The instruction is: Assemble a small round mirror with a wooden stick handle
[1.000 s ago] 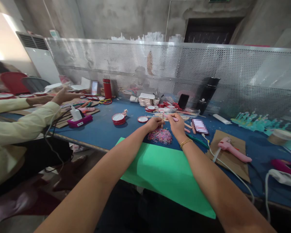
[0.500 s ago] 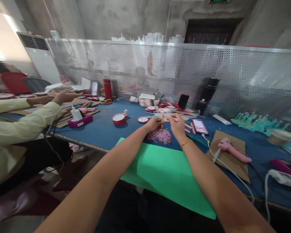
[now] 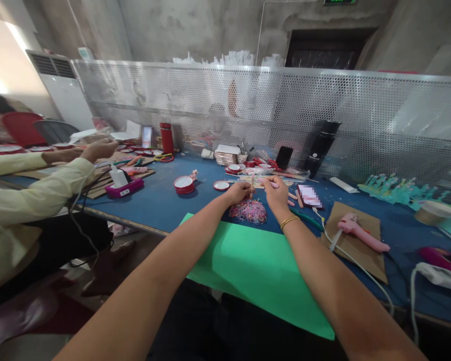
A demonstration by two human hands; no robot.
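Note:
My left hand [image 3: 239,191] is closed around a thin upright stick [image 3: 252,181] above a heap of small coloured rubber bands [image 3: 247,210]. My right hand [image 3: 276,190] is close beside it, pinching a small pink piece [image 3: 272,184] next to the stick. Both hands hover over the blue table [image 3: 161,200], just beyond a green paper sheet [image 3: 255,265] that lies over the near edge.
A pink glue gun [image 3: 361,234] rests on cardboard at the right, its cord trailing off the table. Red round tins [image 3: 184,184], a red bottle [image 3: 166,137] and a black flask [image 3: 319,145] stand further back by a perforated metal screen. A co-worker's sleeved arms [image 3: 37,180] reach in at the left.
My hands have hardly moved, shifting only slightly around the stick. The co-worker's hand at the left has drawn back a little and closed.

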